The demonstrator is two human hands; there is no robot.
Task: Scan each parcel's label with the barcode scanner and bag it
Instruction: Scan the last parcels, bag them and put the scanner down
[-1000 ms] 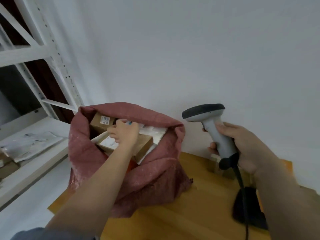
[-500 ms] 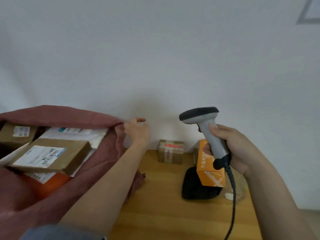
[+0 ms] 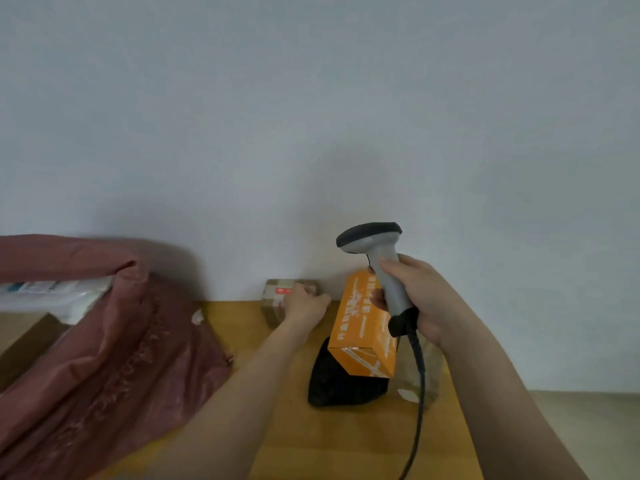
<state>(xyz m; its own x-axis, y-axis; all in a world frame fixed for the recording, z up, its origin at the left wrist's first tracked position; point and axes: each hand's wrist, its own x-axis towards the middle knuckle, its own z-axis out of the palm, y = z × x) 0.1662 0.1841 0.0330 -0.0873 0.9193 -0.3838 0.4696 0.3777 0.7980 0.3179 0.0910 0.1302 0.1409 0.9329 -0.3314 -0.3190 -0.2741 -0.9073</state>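
Observation:
A small brown cardboard parcel (image 3: 277, 299) with a red-and-white label stands against the wall at the back of the wooden table (image 3: 346, 445). My left hand (image 3: 304, 306) has reached it, fingers curled over its right part. In my right hand (image 3: 419, 299) I grip the grey barcode scanner (image 3: 377, 258) upright by its handle; its black cable hangs down to the table. An orange box (image 3: 363, 330) stands tilted just left of the scanner. The dusty-red bag (image 3: 114, 351) lies open at the left with parcels (image 3: 52, 299) inside.
Under the orange box a black pouch-like object (image 3: 339, 386) lies on the table. A clear plastic wrapper (image 3: 419, 379) sits right of it. A white wall runs right behind the table. The table's right edge drops to a beige floor (image 3: 588, 427).
My left hand left the bag's rim and moved right onto the small brown parcel. The view swung right, away from the bag. My right hand still holds the scanner.

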